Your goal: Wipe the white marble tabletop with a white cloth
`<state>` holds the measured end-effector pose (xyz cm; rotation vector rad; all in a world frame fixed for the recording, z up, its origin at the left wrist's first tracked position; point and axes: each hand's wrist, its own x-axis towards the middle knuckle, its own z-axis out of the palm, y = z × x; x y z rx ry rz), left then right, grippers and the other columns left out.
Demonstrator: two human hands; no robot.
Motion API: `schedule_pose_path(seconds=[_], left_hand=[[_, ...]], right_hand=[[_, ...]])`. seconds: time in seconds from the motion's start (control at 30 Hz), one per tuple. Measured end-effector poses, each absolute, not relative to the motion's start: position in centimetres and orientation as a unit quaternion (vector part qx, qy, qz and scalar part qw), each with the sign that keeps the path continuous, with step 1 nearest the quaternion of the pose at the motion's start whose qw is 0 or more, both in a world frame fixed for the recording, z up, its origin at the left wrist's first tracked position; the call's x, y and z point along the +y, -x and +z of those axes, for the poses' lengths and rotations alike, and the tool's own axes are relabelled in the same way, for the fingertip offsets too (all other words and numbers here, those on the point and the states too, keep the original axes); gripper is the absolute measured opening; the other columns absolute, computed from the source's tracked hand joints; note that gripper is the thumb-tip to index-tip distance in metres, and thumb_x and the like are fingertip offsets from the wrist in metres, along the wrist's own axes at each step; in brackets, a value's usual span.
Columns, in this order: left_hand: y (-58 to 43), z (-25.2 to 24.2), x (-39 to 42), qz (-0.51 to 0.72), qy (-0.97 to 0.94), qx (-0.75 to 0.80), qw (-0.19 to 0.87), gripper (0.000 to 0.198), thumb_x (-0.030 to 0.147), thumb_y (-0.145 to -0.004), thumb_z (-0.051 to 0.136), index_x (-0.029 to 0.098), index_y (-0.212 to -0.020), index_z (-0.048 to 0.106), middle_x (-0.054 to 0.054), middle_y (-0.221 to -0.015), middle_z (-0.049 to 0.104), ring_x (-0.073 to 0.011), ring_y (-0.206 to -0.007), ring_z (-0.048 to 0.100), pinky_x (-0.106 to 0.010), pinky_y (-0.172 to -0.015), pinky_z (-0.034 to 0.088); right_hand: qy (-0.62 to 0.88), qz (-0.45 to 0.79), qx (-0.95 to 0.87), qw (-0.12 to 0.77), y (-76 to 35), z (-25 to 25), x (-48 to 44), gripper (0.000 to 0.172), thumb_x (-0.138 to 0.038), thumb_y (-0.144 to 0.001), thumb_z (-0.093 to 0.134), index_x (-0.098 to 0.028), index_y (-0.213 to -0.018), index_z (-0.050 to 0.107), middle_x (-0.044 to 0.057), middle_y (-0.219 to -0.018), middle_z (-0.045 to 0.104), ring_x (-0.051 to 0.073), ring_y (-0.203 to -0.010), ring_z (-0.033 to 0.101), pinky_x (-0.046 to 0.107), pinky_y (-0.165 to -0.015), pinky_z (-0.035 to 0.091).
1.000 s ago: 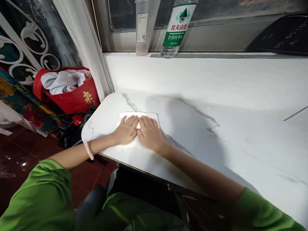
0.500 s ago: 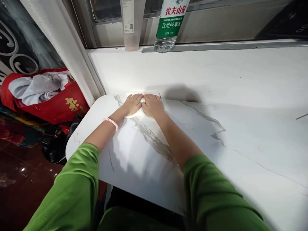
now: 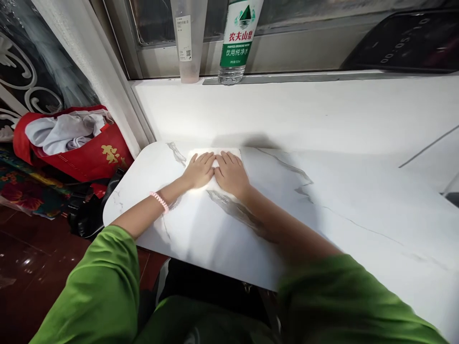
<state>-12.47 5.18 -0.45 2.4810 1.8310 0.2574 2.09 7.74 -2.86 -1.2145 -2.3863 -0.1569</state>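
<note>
A white cloth or sheet lies flat near the back edge of the white marbled table. Both hands rest palm down on it, side by side, with thumbs nearly touching. My left hand has its fingers stretched out, and a pink coiled band circles that wrist. Beside it my right hand also lies flat with its fingers extended. The middle of the white piece is hidden under the hands.
On the ledge behind the table stand a clear plastic cup and a water bottle; a dark phone leans at the right. A red bag with pale cloth sits left of the table.
Both hands have slid slightly towards me with the white piece, staying flat on it. The view has shifted, and more of the phone shows at the right.
</note>
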Motion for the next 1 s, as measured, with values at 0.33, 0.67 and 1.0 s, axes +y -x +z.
schedule_pose_path(seconds=[0.33, 0.67, 1.0], left_hand=[[4.1, -0.9, -12.2, 0.103, -0.851, 0.514, -0.018, 0.059, 0.030, -0.099, 0.027, 0.001, -0.149, 0.038, -0.021, -0.157, 0.036, -0.0345, -0.150, 0.025, -0.057, -0.123, 0.017], [2.6, -1.0, -2.6, 0.097, -0.862, 0.498, 0.020, 0.056, 0.025, -0.096, 0.033, 0.004, -0.148, 0.040, -0.018, -0.156, 0.041, -0.0286, -0.148, 0.032, -0.053, -0.123, 0.019], [2.8, 0.1, 13.3, 0.098, -0.836, 0.539, 0.012, 0.051, 0.017, -0.096, 0.033, 0.009, -0.146, 0.040, -0.014, -0.157, 0.041, -0.0220, -0.146, 0.034, -0.045, -0.122, 0.019]], right_hand=[[0.418, -0.038, -0.886, 0.196, -12.3, -3.3, -9.5, 0.059, -0.027, -0.092, 0.032, -0.010, -0.146, 0.049, 0.015, -0.152, 0.047, 0.028, -0.145, 0.036, 0.051, -0.117, 0.032], [0.481, -0.038, -0.859, 0.173, -13.3, -2.7, -1.8, 0.057, -0.021, -0.090, 0.032, -0.004, -0.140, 0.052, 0.019, -0.145, 0.054, 0.031, -0.136, 0.046, 0.050, -0.114, 0.035], [0.515, -0.011, -0.834, 0.198, -11.4, -2.1, 14.9, 0.049, -0.016, -0.089, 0.034, -0.003, -0.130, 0.056, 0.019, -0.139, 0.059, 0.031, -0.131, 0.049, 0.045, -0.113, 0.033]])
